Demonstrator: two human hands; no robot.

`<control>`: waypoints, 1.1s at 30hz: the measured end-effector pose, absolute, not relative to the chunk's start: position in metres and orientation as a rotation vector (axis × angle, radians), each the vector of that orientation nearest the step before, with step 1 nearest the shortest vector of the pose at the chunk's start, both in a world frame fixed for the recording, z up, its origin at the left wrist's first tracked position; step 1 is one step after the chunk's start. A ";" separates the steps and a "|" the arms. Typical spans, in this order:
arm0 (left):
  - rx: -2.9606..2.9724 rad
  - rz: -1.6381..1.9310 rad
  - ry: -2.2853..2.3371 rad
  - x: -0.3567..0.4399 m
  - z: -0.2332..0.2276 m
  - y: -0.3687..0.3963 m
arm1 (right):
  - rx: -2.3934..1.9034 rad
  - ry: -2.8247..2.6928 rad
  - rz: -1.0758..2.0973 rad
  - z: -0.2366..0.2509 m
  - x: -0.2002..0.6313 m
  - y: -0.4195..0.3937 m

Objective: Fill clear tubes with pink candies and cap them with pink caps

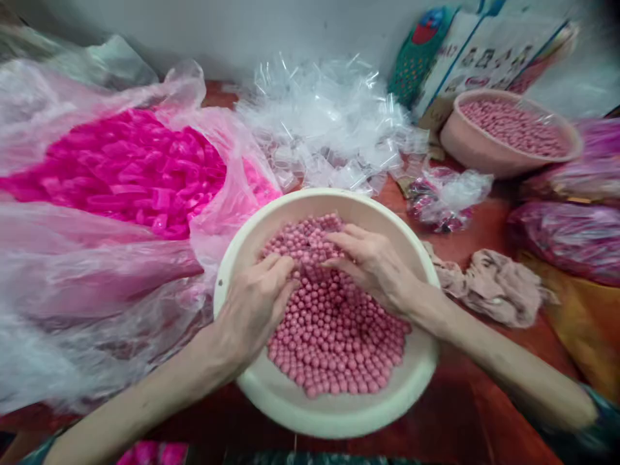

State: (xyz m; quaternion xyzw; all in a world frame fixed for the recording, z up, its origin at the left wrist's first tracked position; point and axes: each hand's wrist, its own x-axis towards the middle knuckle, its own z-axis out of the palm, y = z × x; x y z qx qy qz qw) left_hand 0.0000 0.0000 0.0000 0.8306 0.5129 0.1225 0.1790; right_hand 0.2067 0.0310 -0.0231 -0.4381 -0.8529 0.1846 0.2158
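A cream plastic basin (334,416) stands in front of me, with a heap of small round pink beads (339,355) in it. Both hands are inside the rim, over the far half of the heap. My left hand (261,300) is closed, its fingers curled at the left edge of what looks like a clear plastic packet (314,257) with pink beads showing in or through it. From the right, the thumb and fingers of my right hand (375,265) close on the same packet. Blur and the beads behind it make the packet's outline hard to see.
At left lies an open plastic bag of bright pink plastic pieces (130,168). Clear plastic packets (334,123) are piled behind the basin. To the right are a pink tub of beads (484,142), a small bag (443,197), a crumpled cloth (504,287) and purple-pink bags (571,236).
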 end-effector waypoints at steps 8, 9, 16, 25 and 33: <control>2.454 0.397 1.136 0.006 -0.006 0.001 | -1.487 -2.318 0.493 -0.016 0.259 0.015; 2.476 0.305 1.102 0.009 -0.007 0.000 | -1.488 -2.330 0.513 -0.018 0.260 0.012; 2.524 0.286 0.788 0.001 -0.030 -0.015 | -1.380 -2.494 0.605 -0.040 0.248 -0.007; 2.177 0.101 0.942 0.003 -0.016 -0.010 | -1.361 -2.203 0.918 -0.043 0.244 -0.005; 2.017 0.209 1.009 0.012 -0.014 -0.004 | -1.267 -1.811 1.421 -0.019 0.218 -0.014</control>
